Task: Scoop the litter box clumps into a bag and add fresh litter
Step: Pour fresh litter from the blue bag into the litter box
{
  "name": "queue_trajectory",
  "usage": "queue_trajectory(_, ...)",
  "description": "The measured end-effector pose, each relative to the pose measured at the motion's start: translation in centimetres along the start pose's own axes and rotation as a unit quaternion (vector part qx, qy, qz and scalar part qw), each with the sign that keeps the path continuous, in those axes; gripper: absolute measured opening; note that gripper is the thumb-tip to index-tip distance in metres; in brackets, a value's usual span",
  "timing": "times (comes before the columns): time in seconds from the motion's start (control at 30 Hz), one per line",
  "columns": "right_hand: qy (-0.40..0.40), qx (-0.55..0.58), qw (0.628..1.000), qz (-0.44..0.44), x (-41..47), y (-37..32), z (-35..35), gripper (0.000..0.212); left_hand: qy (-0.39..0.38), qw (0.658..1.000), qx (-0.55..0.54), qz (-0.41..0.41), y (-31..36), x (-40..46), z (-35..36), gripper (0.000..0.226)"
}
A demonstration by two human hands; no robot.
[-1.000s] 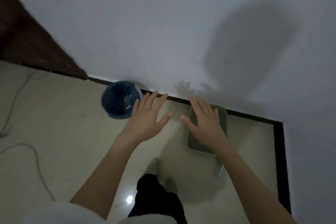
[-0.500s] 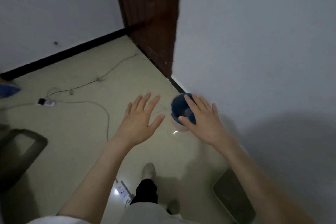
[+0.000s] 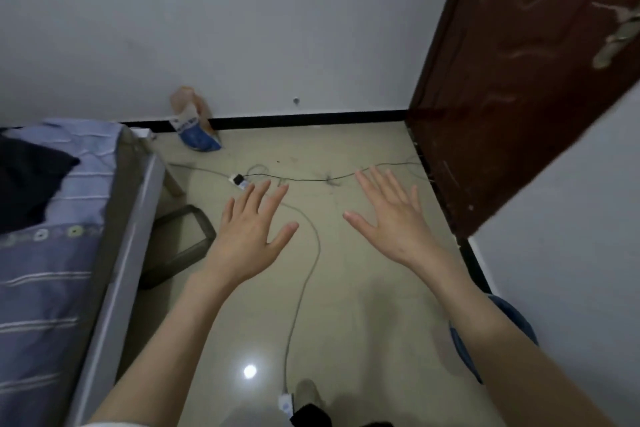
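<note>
My left hand (image 3: 254, 232) and my right hand (image 3: 389, 218) are stretched out in front of me, palms down and fingers spread, holding nothing. A blue and tan bag (image 3: 195, 126) leans against the far wall on the floor, well beyond both hands. The blue-lined bin (image 3: 516, 317) stands at the lower right by the wall, mostly hidden behind my right forearm. A dark rectangular box (image 3: 180, 243) lies on the floor beside the bed, just left of my left hand. The green litter box is out of view.
A bed (image 3: 52, 253) with a striped purple cover fills the left side. A dark brown door (image 3: 512, 87) stands at the right. Cables (image 3: 311, 253) and a power strip (image 3: 239, 180) run across the tiled floor. My foot (image 3: 306, 392) shows at the bottom.
The view has swung left, away from the corner with the green litter box and bin, toward the door and bed. Both hands stay open and empty.
</note>
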State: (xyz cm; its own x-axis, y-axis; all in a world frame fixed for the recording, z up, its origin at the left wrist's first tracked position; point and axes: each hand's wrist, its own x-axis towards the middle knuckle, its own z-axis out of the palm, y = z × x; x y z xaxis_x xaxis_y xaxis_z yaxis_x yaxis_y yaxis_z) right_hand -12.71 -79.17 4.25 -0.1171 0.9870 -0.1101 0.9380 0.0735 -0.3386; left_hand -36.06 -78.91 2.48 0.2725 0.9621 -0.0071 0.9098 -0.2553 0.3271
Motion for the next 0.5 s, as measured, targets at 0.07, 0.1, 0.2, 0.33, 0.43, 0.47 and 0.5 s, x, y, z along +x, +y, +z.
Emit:
queue_trajectory(0.07,-0.007,0.006,1.000,-0.010,3.3,-1.2,0.1,0.072,0.017,1.000,-0.010,-0.018,-2.5,1.3,-1.1,0.070)
queue_trajectory(0.1,-0.010,0.008,1.000,-0.016,4.8,-1.8,0.0,0.072,0.022,0.999,-0.016,-0.028,-3.6,2.1,-1.5,0.065)
queue_trajectory(0.2,-0.018,0.008,0.999,-0.039,9.9,-3.0,0.1,0.071,0.027,0.997,-0.024,-0.064,-6.4,5.0,-2.4,0.063)
queue_trajectory(0.33,-0.044,0.004,0.997,-0.062,17.3,-3.7,1.0,0.071,0.011,0.995,-0.031,-0.098,-9.4,9.9,-2.1,0.063)
queue_trajectory(0.43,-0.063,0.002,0.995,-0.077,23.7,-4.0,1.7,0.070,0.000,0.991,-0.034,-0.128,-11.8,14.6,-1.7,0.062)
queue_trajectory(0.47,-0.068,0.002,0.994,-0.085,25.8,-4.1,1.9,0.070,0.002,0.990,-0.033,-0.140,-12.7,16.2,-1.6,0.062)
queue_trajectory(0.5,-0.074,0.000,0.993,-0.093,28.1,-4.2,1.9,0.070,0.006,0.988,-0.035,-0.153,-13.5,18.0,-1.8,0.062)
